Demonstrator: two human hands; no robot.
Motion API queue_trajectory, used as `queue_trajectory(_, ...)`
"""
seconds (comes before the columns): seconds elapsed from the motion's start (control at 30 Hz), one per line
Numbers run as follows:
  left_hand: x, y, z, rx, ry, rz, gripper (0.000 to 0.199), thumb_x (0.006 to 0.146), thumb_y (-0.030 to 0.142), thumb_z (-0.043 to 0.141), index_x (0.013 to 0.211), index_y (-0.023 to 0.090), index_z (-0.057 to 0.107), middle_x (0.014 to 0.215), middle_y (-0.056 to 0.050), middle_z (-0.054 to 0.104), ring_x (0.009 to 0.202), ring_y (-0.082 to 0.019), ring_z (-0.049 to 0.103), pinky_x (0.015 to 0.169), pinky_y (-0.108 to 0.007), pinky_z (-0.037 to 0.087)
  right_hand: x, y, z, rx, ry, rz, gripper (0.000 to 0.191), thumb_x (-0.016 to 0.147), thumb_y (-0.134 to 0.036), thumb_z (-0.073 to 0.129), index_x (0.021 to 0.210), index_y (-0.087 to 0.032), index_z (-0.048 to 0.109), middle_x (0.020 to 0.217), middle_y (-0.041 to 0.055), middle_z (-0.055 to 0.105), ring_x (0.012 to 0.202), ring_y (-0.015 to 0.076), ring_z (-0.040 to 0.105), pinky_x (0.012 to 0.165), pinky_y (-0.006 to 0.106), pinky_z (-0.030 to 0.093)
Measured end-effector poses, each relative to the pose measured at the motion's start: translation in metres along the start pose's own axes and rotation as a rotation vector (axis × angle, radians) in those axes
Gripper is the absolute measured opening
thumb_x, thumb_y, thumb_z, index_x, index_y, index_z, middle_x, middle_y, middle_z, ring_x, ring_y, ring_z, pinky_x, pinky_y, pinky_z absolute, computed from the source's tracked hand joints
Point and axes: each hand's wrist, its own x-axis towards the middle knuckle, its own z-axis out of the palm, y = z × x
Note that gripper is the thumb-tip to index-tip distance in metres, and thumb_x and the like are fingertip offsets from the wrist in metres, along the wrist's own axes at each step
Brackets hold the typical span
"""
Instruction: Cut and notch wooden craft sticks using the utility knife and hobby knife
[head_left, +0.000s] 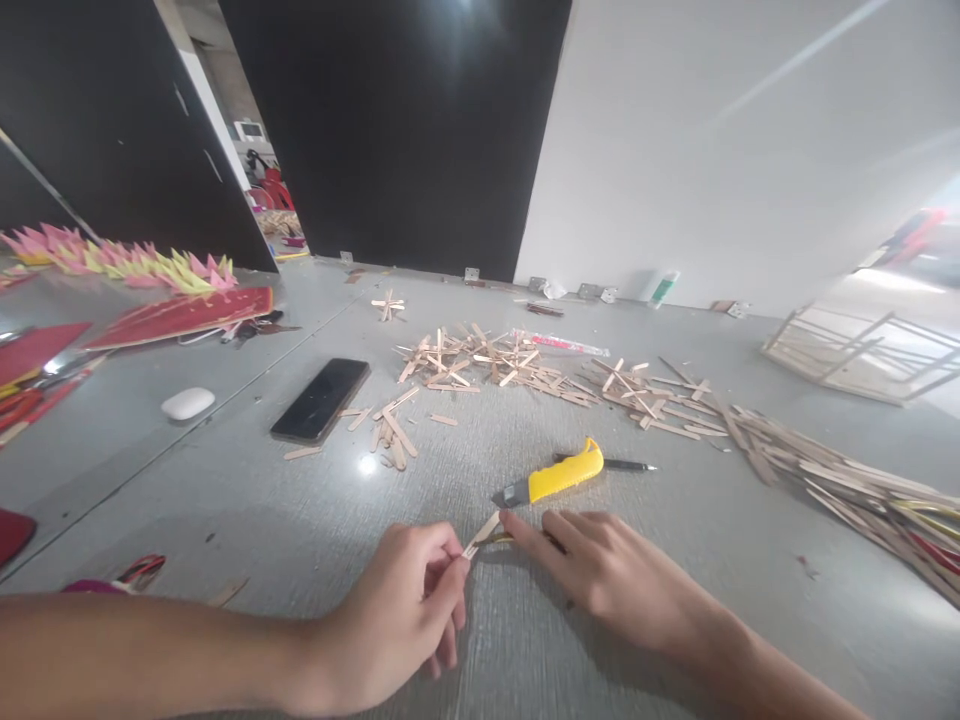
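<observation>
Near the front of the grey table, my left hand (405, 605) pinches a small light wooden craft stick (484, 533) between thumb and fingers. The stick slants up to the right, and a second thin piece seems to lie along it. My right hand (600, 560) is palm down, its index fingertip at the stick's upper end. A thin gold-coloured strip (499, 538) runs from the stick to under the right fingers, where something dark shows; its kind is hidden. Just beyond the fingers lies a yellow utility knife (564, 474) with its blade out, and a black pen (630, 464) partly behind it.
Loose craft sticks (480, 360) spread across the middle, with long wooden strips (810, 450) at right. A phone (321, 400) and a white case (188, 404) lie left. Pink and yellow folded paper (142, 264) sits far left. A stick frame (847, 350) stands right; panels close off the back.
</observation>
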Motion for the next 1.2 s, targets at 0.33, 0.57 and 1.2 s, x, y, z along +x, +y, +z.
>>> queue_trajectory(0.33,0.0,-0.001,0.006,0.001,0.055,0.02,0.033,0.1,0.046,0.056,0.08,0.02,0.048,0.061,0.004,0.056,0.046,-0.011,0.058,0.044,-0.02,0.047,0.007,-0.048,-0.018,-0.138,-0.092,0.166,0.054,0.082,0.0,0.053,0.135,0.003,0.058,0.073,0.0047,0.062,0.058,0.0197,0.06,0.048,0.032,0.047)
queue_trajectory(0.57,0.001,0.001,0.007,0.038,0.06,0.019,0.033,0.101,0.044,0.052,0.077,0.022,0.043,0.059,0.005,0.054,0.046,-0.012,0.059,0.044,-0.021,0.047,0.0,-0.003,-0.003,0.032,-0.05,0.061,0.07,0.072,0.004,0.052,0.141,-0.002,0.051,0.086,0.006,0.067,0.071,0.0199,0.065,0.061,0.034,0.053)
queue_trajectory(1.2,0.002,-0.003,0.006,0.058,0.057,0.052,0.032,0.101,0.043,0.052,0.077,0.022,0.046,0.055,0.006,0.052,0.044,-0.012,0.056,0.044,-0.021,0.046,0.008,-0.031,-0.008,-0.125,-0.026,0.174,0.072,0.068,0.002,0.054,0.14,-0.002,0.058,0.081,0.009,0.066,0.066,0.0239,0.068,0.054,0.036,0.057)
